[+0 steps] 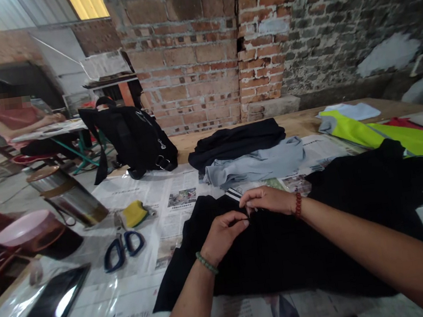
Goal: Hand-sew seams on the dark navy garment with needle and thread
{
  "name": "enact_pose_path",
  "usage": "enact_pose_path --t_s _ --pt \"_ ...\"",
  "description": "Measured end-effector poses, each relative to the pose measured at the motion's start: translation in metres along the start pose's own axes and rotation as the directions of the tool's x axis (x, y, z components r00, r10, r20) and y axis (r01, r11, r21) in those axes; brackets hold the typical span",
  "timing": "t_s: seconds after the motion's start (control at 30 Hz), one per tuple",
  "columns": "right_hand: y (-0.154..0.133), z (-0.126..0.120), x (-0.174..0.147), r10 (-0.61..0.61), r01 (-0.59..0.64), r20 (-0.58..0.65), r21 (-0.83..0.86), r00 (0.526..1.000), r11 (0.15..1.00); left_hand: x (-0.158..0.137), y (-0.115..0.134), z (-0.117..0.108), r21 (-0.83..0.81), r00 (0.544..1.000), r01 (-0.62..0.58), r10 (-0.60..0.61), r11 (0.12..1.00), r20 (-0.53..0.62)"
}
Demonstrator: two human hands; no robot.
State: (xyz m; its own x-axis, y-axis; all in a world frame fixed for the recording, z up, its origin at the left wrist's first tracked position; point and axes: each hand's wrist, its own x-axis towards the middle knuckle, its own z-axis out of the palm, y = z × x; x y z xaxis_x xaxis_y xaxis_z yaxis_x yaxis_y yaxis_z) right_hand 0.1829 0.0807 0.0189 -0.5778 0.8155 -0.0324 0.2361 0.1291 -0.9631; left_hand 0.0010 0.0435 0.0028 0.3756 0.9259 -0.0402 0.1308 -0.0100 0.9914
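Note:
A black garment (pixel 293 256) lies spread over the newspaper in front of me. My left hand (pixel 224 236), a green bead bracelet at its wrist, pinches the dark cloth between thumb and forefinger. Just above and to its right, my right hand (pixel 268 200) is closed in a pinch close to the same spot. Whatever its fingertips hold is too small to make out. A black-and-white striped piece (pixel 234 193) shows at the garment's upper edge, beside the right fingertips.
Blue-handled scissors (pixel 123 249) and a yellow-green pad (pixel 135 213) lie left, near a steel flask (pixel 70 196) and a lidded tub (pixel 38 234). Folded grey cloth (pixel 256 163), a black backpack (pixel 132 137) and a hi-vis garment (pixel 405 140) lie behind. A person (pixel 9 116) sits far left.

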Motion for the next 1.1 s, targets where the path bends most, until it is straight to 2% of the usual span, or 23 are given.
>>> enact_pose_path --t_s 0.2,0.3,0.37,0.47,0.53,0.6,0.67,0.77,0.87,0.97,1.1 --pt "-0.001 0.006 0.001 -0.013 0.018 -0.029 0.193 1.000 0.981 -0.001 -0.002 0.008 0.136 0.986 -0.150 0.158 0.979 -0.053" --pt "0.001 0.010 0.000 -0.018 0.021 -0.018 0.181 1.000 0.983 0.000 -0.004 0.009 0.194 0.969 -0.213 0.232 0.958 -0.081" --pt "0.001 0.013 -0.001 -0.014 0.017 -0.020 0.114 1.000 0.993 0.002 -0.005 0.009 0.206 0.959 -0.219 0.250 0.954 -0.135" --pt "0.003 0.015 -0.001 -0.019 0.016 -0.067 -0.039 0.998 0.999 0.004 -0.005 0.006 0.141 0.964 -0.160 0.186 0.977 -0.188" --pt "0.004 0.015 -0.003 -0.063 0.040 -0.174 -0.133 0.983 0.990 0.004 -0.005 0.005 0.043 0.979 -0.088 0.094 0.995 -0.180" --pt "0.005 0.014 -0.009 -0.151 0.081 -0.314 -0.226 0.937 0.971 0.004 -0.005 0.004 -0.076 0.987 -0.011 -0.001 0.997 -0.160" --pt "0.005 0.015 -0.019 -0.293 0.153 -0.380 -0.358 0.877 0.921 0.004 -0.006 0.003 -0.197 0.987 0.048 -0.077 0.979 -0.141" --pt "0.007 0.023 -0.034 -0.519 0.289 -0.286 -0.575 0.806 0.766 0.003 -0.006 0.003 -0.345 0.981 0.113 -0.160 0.932 -0.112" --pt "0.009 0.036 -0.041 -0.592 0.321 -0.171 -0.707 0.788 0.630 0.003 -0.007 0.005 -0.398 0.974 0.156 -0.207 0.904 -0.087" --pt "0.010 0.045 -0.037 -0.597 0.284 -0.155 -0.769 0.787 0.573 0.004 -0.007 0.005 -0.410 0.973 0.168 -0.219 0.897 -0.080" --pt "0.011 0.048 -0.029 -0.620 0.260 -0.180 -0.793 0.763 0.550 0.004 -0.008 0.005 -0.459 0.971 0.168 -0.226 0.872 -0.074"
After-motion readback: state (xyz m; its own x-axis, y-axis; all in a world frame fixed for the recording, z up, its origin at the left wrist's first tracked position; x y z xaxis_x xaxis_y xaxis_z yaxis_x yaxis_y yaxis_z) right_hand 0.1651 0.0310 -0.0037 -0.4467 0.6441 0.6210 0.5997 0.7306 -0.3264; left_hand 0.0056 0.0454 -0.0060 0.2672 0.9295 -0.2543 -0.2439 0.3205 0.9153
